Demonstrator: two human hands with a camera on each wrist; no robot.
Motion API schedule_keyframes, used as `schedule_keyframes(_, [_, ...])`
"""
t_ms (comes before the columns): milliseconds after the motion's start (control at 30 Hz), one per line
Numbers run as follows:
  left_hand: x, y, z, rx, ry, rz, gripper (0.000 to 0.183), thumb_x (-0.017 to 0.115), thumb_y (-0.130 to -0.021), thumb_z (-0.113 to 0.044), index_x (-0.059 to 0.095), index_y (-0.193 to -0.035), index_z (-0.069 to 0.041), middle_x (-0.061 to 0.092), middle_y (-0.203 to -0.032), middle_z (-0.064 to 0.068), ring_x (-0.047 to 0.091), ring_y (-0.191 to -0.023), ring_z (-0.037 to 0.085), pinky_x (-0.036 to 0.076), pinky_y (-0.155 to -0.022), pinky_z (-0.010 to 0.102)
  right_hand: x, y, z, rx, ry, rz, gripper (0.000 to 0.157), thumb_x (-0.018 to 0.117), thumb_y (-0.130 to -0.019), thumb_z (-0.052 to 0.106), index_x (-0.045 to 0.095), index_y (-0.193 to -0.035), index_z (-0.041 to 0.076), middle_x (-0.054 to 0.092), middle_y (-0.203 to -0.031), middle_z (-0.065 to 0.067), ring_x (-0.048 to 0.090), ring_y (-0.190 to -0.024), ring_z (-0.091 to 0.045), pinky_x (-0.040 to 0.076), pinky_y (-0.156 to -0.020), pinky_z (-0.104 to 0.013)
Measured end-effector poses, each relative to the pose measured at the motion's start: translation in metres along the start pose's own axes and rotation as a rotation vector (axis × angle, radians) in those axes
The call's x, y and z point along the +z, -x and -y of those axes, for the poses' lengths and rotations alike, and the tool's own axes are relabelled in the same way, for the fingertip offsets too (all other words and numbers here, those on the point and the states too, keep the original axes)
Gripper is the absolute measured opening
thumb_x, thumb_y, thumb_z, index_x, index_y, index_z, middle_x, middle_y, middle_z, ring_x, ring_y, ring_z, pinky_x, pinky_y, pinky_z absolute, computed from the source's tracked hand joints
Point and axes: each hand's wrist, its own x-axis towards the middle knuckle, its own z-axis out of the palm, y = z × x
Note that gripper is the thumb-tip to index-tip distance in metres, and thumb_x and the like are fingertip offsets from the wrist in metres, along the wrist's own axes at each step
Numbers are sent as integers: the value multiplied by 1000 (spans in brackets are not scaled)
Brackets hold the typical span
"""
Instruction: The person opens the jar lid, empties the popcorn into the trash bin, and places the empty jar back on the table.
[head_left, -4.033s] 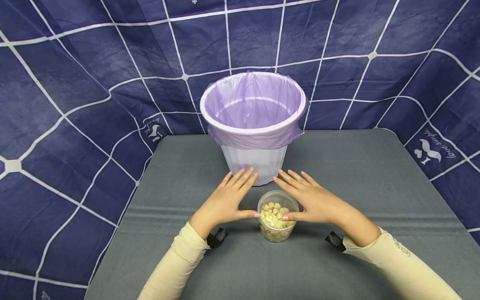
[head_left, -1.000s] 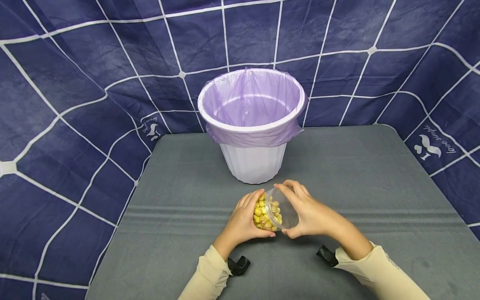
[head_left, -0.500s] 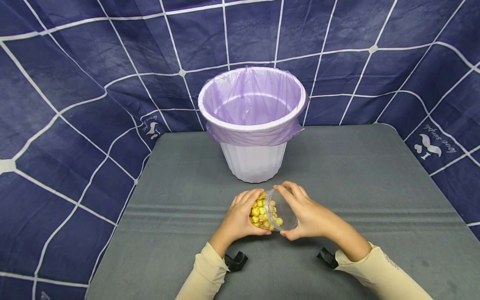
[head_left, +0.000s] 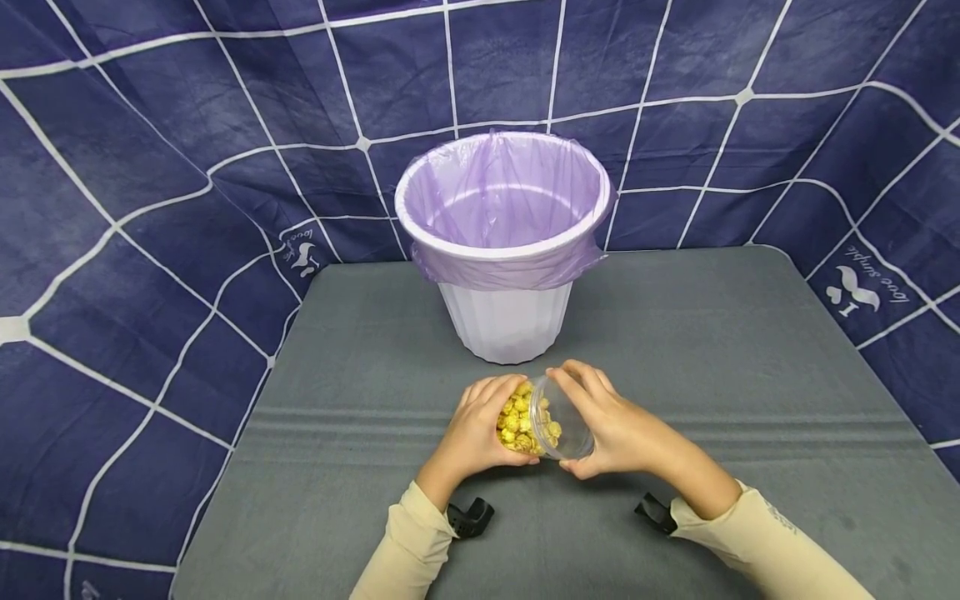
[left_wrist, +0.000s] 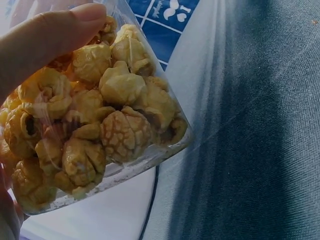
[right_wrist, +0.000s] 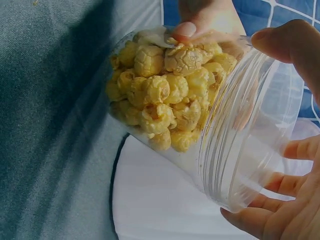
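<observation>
A clear plastic jar (head_left: pixel 516 423) of yellow popcorn (right_wrist: pixel 157 95) is tipped on its side between the two hands, in front of the bin. My left hand (head_left: pixel 471 429) grips the base end, thumb on the near side and fingers on the far side. On the other end, my right hand (head_left: pixel 617 427) curls round the clear round lid (head_left: pixel 572 427). The right wrist view shows ridged rings (right_wrist: pixel 227 135) where lid and jar meet. In the left wrist view, popcorn presses against the jar wall beside the left hand's thumb (left_wrist: pixel 45 37).
Behind the jar stands a white bin (head_left: pixel 506 321) with a purple bag (head_left: pixel 510 271) folded over its rim. Grey cloth (head_left: pixel 712 350) covers the table. Blue curtains (head_left: pixel 315 92) with white lines enclose the back and sides. Black straps (head_left: pixel 471 518) sit at both wrists.
Four seconds ago the jar stood upright with both hands spread beside it; now both grip it, tipped sideways. Over the last second the jar and left hand have shifted slightly left.
</observation>
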Motion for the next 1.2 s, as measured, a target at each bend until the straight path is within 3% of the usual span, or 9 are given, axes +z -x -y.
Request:
schedule_keyframes(267, [-1,-2,0,19,-10,-6,96,82,-47,-49,46,-126,-7,49,-123,2,42,-111,20,31,-94,34,0,0,-1,0,2,-1,105,79,-48,36,28,-134,4,32,-124,-18,36,-111,-32,46,-79,-44])
schedule_keyframes(967, [-3,-2,2,25,-5,-1,90,82,-49,-47,46,-125,-14,50,-120,-1,43,-109,18,32,-90,34,3,1,-2,-44,23,-9,106,80,-47,36,29,-133,1,32,-124,-21,36,-112,-35,47,-78,-43])
schedule_keyframes(1200, [-3,1,3,19,42,32,89,84,-48,-44,47,-124,-13,51,-121,-1,43,-111,19,33,-92,37,2,1,3,-82,43,52,102,79,-49,36,29,-132,3,30,-126,-23,32,-115,-37,51,-70,-37])
